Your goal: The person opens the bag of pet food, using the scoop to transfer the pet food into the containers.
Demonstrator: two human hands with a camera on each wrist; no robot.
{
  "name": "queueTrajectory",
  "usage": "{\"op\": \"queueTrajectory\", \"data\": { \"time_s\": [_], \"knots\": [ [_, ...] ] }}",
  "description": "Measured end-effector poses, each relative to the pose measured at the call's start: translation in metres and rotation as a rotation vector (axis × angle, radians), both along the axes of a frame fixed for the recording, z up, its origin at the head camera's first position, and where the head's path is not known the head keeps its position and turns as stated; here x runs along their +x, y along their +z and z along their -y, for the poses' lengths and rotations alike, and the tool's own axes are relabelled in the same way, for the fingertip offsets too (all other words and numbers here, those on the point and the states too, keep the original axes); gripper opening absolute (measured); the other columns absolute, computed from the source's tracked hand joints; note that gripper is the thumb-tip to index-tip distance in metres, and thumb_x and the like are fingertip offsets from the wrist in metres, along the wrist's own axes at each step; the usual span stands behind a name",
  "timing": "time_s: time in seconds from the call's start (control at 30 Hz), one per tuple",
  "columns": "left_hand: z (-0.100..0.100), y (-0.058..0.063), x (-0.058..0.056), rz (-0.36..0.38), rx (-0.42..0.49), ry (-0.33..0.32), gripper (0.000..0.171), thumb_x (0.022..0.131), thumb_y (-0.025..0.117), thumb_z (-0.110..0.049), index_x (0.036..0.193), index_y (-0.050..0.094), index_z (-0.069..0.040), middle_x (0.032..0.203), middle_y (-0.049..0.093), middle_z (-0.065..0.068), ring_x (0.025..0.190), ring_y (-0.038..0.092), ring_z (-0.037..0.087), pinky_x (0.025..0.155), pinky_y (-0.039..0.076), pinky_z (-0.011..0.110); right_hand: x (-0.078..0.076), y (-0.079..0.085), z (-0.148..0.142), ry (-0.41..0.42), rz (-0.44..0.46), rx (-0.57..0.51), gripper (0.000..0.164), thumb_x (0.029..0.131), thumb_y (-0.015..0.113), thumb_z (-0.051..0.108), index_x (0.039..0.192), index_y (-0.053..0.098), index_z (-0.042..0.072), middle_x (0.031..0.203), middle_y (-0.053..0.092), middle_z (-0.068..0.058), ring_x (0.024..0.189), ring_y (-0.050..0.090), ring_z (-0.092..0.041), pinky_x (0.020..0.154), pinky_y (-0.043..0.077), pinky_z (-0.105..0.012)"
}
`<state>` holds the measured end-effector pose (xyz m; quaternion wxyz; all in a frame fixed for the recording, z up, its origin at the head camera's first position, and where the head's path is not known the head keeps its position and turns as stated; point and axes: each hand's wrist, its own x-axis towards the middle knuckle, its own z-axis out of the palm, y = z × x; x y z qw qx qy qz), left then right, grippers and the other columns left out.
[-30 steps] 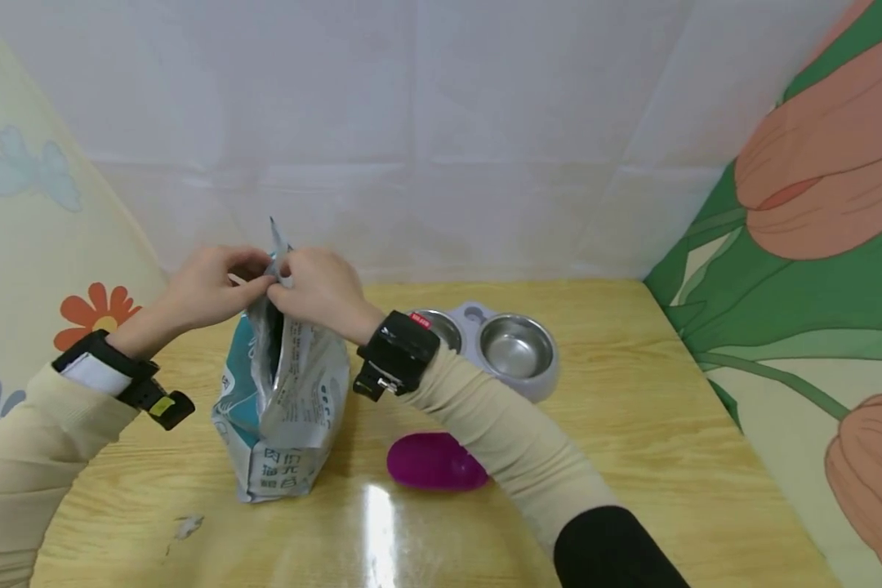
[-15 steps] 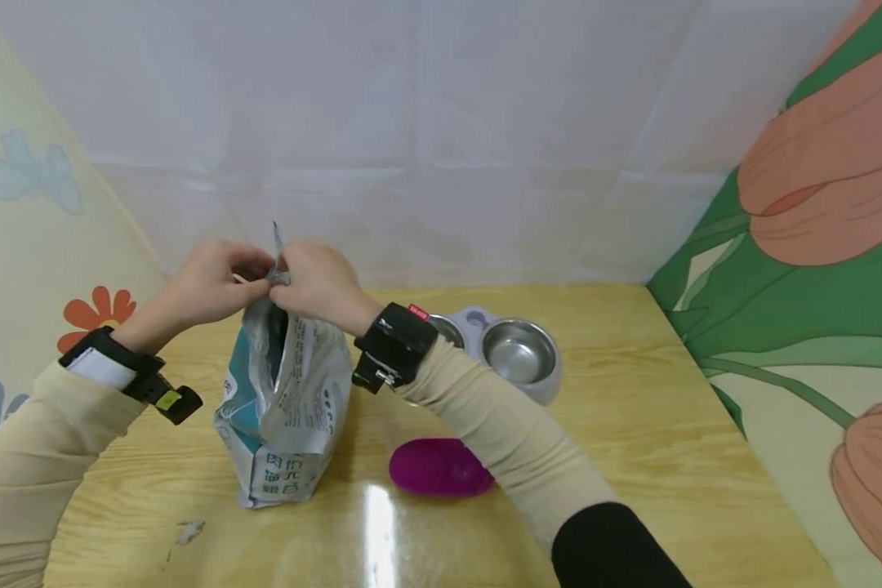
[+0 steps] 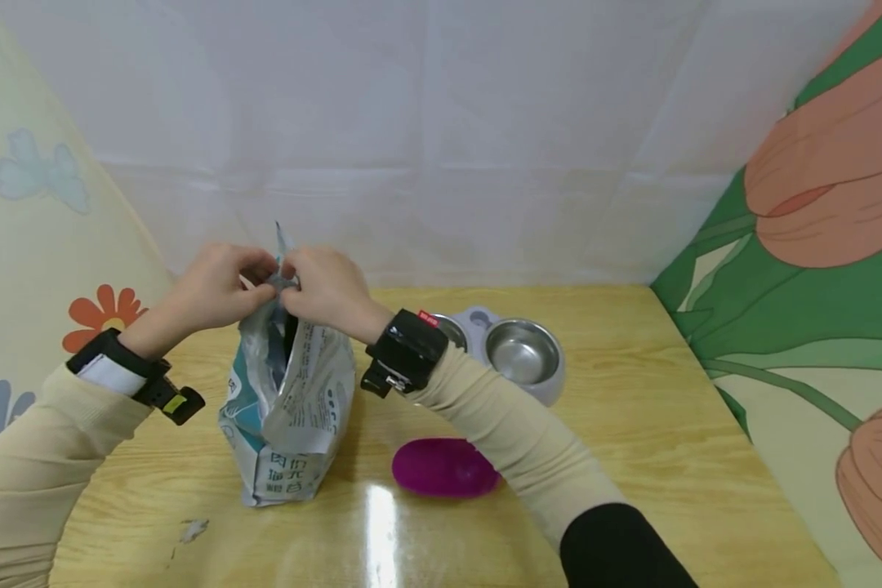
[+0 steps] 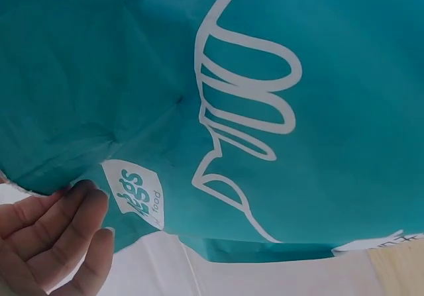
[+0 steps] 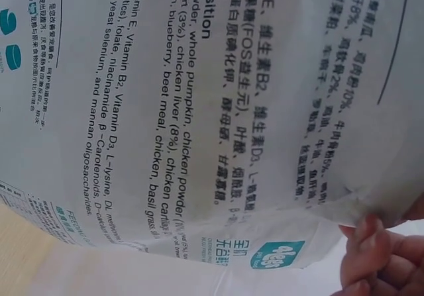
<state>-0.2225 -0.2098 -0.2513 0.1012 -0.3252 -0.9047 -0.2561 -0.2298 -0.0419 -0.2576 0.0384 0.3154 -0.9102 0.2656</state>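
A teal and pale grey pet food bag (image 3: 316, 400) stands upright on the table, its top gaping toward me. My left hand (image 3: 216, 286) pinches the top edge from the left. Close beside it, my right hand (image 3: 331, 286) pinches the same edge from the right. The left wrist view has the bag's teal face (image 4: 344, 110), with the fingers (image 4: 73, 236) curled at its rim. In the right wrist view the printed grey face (image 5: 199, 110) fills most of the picture, the fingers (image 5: 371, 249) gripping its corner. The bag's contents are hidden.
A lilac double pet bowl (image 3: 556, 380) with two steel dishes sits right of the bag, partly behind my right wrist. Nearer me lies a magenta oval scoop (image 3: 441, 468), its right end at my sleeve. A white sheet (image 3: 485, 131) hangs behind the wooden table (image 3: 669, 457).
Both hands keep hold of the bag's top edge, with small shifts of the fingers and thumbs. The head view has moved slightly; the bag, bowl and scoop stay in place.
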Motion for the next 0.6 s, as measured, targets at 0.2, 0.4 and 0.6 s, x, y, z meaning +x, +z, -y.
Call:
{"op": "queueTrajectory", "data": {
  "time_s": [0.2,0.4,0.6],
  "knots": [
    [0.0022,-0.0014,-0.0022,-0.007,0.006,-0.009,0.015,0.078,0.059,0.004,0.091,0.063,0.009,0.080,0.064,0.018,0.071,0.062,0.028,0.057,0.049,0.037,-0.0008,0.0006,-0.0038,-0.016,0.002,-0.001,0.023,0.084,0.054,0.011,0.104,0.065,0.007,0.067,0.054,0.001,0.050,0.043,-0.010,0.045,0.030,-0.019],
    [0.0051,-0.0025,-0.0026,0.001,0.009,-0.010,0.015,0.079,0.059,0.004,0.092,0.062,0.009,0.081,0.064,0.018,0.071,0.062,0.028,0.057,0.050,0.038,-0.0014,0.0005,-0.0053,-0.018,-0.014,0.003,0.024,0.084,0.054,0.011,0.105,0.065,0.009,0.071,0.056,0.002,0.050,0.044,-0.010,0.045,0.031,-0.019],
    [0.0090,-0.0045,-0.0026,-0.009,0.022,-0.009,0.014,0.078,0.059,0.005,0.091,0.062,0.008,0.079,0.064,0.016,0.070,0.061,0.026,0.055,0.048,0.028,-0.0018,0.0005,-0.0066,-0.016,-0.044,-0.008,0.021,0.084,0.055,0.011,0.101,0.067,0.011,0.072,0.056,0.002,0.054,0.046,-0.010,0.046,0.031,-0.019]
  ]
}}
